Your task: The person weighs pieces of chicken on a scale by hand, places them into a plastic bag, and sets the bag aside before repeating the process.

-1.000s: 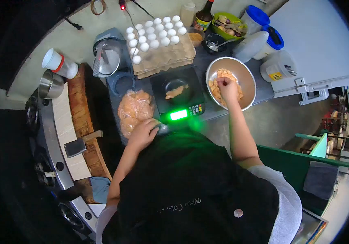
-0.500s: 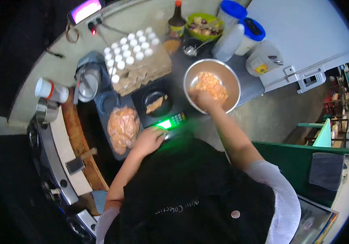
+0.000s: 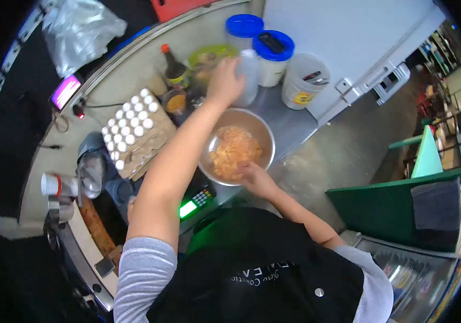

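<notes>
A steel bowl (image 3: 267, 134) holds a heap of pale orange food pieces (image 3: 233, 145), whose kind I cannot make out. At the bowl's near side my right hand (image 3: 257, 182) has its fingers curled into the food. My left arm stretches across the counter, and my left hand (image 3: 226, 83) is over the lime-green bowl (image 3: 209, 53), close beside a translucent bottle (image 3: 249, 81). Its fingers are extended and slightly blurred, with nothing visible in them. A scale with a lit green display (image 3: 188, 209) sits at the counter's near edge, partly behind my left arm.
An egg carton (image 3: 144, 148) with several white eggs lies left of my arm. A dark sauce bottle (image 3: 175, 70) and a small cup (image 3: 175, 102) stand behind. Blue-lidded tubs (image 3: 271, 70) and a utensil container (image 3: 299, 89) line the back right, beside a white fridge (image 3: 338, 43).
My left hand has left the scale and reached far forward to the green bowl. My right hand has drawn back toward the steel bowl's near rim. The view has shifted, and my arm covers the bagged food.
</notes>
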`<state>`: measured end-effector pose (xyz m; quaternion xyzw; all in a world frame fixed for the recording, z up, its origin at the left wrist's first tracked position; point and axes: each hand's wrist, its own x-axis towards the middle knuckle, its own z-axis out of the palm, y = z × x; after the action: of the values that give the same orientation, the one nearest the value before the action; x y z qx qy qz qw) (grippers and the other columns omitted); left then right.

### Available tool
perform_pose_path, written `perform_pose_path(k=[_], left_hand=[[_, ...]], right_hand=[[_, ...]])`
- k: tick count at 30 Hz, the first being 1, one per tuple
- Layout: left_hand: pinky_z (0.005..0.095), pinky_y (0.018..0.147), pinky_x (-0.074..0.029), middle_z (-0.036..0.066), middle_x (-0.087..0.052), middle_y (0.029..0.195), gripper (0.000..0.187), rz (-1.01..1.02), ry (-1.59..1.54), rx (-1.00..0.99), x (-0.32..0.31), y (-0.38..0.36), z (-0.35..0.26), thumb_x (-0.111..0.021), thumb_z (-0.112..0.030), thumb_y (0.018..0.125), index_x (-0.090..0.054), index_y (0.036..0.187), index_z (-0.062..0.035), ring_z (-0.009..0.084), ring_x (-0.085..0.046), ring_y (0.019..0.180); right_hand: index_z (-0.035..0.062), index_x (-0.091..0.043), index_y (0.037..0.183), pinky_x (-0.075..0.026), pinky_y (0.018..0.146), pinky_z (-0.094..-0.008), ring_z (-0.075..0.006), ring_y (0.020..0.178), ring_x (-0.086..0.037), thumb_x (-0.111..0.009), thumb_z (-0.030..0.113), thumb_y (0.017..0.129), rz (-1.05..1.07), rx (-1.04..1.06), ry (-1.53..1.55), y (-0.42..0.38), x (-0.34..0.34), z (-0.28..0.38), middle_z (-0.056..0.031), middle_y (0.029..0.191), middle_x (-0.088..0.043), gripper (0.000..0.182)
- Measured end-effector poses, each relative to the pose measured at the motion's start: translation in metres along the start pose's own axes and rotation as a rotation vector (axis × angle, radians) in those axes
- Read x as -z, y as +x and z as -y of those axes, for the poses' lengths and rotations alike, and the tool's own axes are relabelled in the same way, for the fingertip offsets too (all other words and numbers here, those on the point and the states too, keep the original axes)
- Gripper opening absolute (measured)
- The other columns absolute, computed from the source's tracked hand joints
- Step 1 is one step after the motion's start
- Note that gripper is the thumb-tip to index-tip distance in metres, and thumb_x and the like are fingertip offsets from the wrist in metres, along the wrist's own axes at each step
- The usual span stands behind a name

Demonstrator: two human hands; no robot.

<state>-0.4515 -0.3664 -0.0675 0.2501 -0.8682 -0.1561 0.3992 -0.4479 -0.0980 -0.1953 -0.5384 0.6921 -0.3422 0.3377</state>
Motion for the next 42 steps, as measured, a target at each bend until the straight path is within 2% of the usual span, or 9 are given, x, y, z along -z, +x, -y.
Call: perform_pose_path(k=[10, 17, 21, 25, 29, 32, 36, 39, 42], left_hand=[[0.0462, 0.085, -0.05, 0.02, -0.068, 0.097, 0.029, 0.257, 0.251, 0.16, -0.072, 0.098, 0.02, -0.066, -0.029, 0.082, -0.071, 0.101, -0.0062, 0.0379, -0.065, 0.094], [0.052, 0.073, -0.049, 0.022, -0.067, 0.088, 0.018, -0.328, -0.089, 0.037, -0.025, 0.094, -0.019, -0.054, -0.018, 0.09, -0.061, 0.091, -0.0018, 0.043, -0.064, 0.086], [0.0437, 0.072, -0.047, 0.021, -0.063, 0.087, 0.016, 0.062, -0.08, 0.077, 0.046, 0.02, -0.096, -0.047, -0.018, 0.098, -0.05, 0.103, -0.0029, 0.0387, -0.062, 0.084], [0.0229, 0.077, -0.039, -0.002, -0.044, 0.091, 0.007, 0.404, -0.621, 0.19, 0.095, -0.072, -0.121, -0.044, -0.008, 0.099, -0.047, 0.105, -0.0058, 0.0073, -0.043, 0.085], [0.0209, 0.072, -0.038, -0.003, -0.045, 0.086, 0.012, 0.307, -0.846, 0.33, 0.149, -0.126, -0.11, -0.047, -0.017, 0.101, -0.047, 0.108, -0.0075, 0.0068, -0.045, 0.08], [0.0208, 0.062, -0.038, -0.005, -0.05, 0.081, 0.005, -0.057, -1.09, 0.743, 0.195, -0.164, -0.055, -0.048, -0.009, 0.099, -0.052, 0.1, -0.0093, 0.0053, -0.047, 0.071], [0.0287, 0.07, -0.045, 0.002, -0.052, 0.083, 0.013, -0.395, -0.202, 0.695, 0.222, -0.268, 0.066, -0.058, -0.014, 0.094, -0.052, 0.099, -0.0038, 0.0135, -0.053, 0.077], [0.0363, 0.079, -0.045, 0.01, -0.053, 0.088, 0.023, -0.47, 0.259, 0.577, 0.247, -0.283, 0.01, -0.066, -0.017, 0.088, -0.051, 0.095, -0.0005, 0.0254, -0.054, 0.087], [0.0427, 0.079, -0.043, 0.016, -0.052, 0.098, 0.038, -0.088, 0.238, 0.36, 0.254, -0.303, -0.048, -0.078, -0.023, 0.072, -0.053, 0.09, -0.0016, 0.0353, -0.054, 0.092]], right_hand=[[0.0064, -0.068, 0.105, -0.054, 0.079, -0.0368, -0.0274, 0.099, -0.063, -0.063, 0.001, 0.081, -0.234, -0.011, 0.097, -0.083, 0.088, -0.012, -0.0113, 0.116, -0.061, 0.025], [0.0087, -0.068, 0.109, -0.053, 0.078, -0.0346, -0.0258, 0.096, -0.063, -0.064, 0.001, 0.08, -0.284, -0.109, 0.128, -0.093, 0.106, -0.027, -0.0106, 0.119, -0.06, 0.03], [0.0071, -0.053, 0.129, -0.045, 0.096, -0.0406, -0.033, 0.119, -0.051, -0.071, 0.007, 0.075, -0.487, 0.043, -0.017, -0.064, 0.119, -0.002, -0.0172, 0.133, -0.049, 0.057], [0.0039, -0.04, 0.14, -0.033, 0.109, -0.0474, -0.0401, 0.135, -0.034, -0.079, 0.015, 0.069, -0.737, 0.386, -0.026, -0.018, 0.116, 0.055, -0.0216, 0.143, -0.038, 0.082], [0.0034, -0.052, 0.131, -0.034, 0.108, -0.0476, -0.0401, 0.135, -0.035, -0.084, 0.025, 0.067, -0.194, 0.58, -0.11, 0.025, 0.069, 0.073, -0.0206, 0.146, -0.037, 0.075], [0.0049, -0.066, 0.086, -0.047, 0.081, -0.0286, -0.0114, 0.091, -0.058, -0.076, 0.02, 0.084, 0.183, 0.271, 0.486, 0.027, 0.002, 0.078, -0.0028, 0.096, -0.065, 0.018], [0.0068, -0.054, 0.074, -0.044, 0.063, -0.0275, -0.0092, 0.068, -0.053, -0.072, 0.035, 0.086, 0.372, -0.031, 0.563, 0.019, -0.044, 0.097, 0.0, 0.068, -0.055, 0.036], [0.0084, -0.05, 0.072, -0.038, 0.057, -0.0277, -0.0078, 0.063, -0.043, -0.065, 0.04, 0.091, 0.148, -0.088, 0.614, 0.027, -0.075, 0.103, 0.0024, 0.066, -0.047, 0.04], [0.0067, -0.052, 0.077, -0.039, 0.06, -0.0285, -0.008, 0.068, -0.044, -0.064, 0.039, 0.091, 0.015, -0.135, 0.485, 0.037, -0.109, 0.099, 0.0009, 0.071, -0.049, 0.037]])
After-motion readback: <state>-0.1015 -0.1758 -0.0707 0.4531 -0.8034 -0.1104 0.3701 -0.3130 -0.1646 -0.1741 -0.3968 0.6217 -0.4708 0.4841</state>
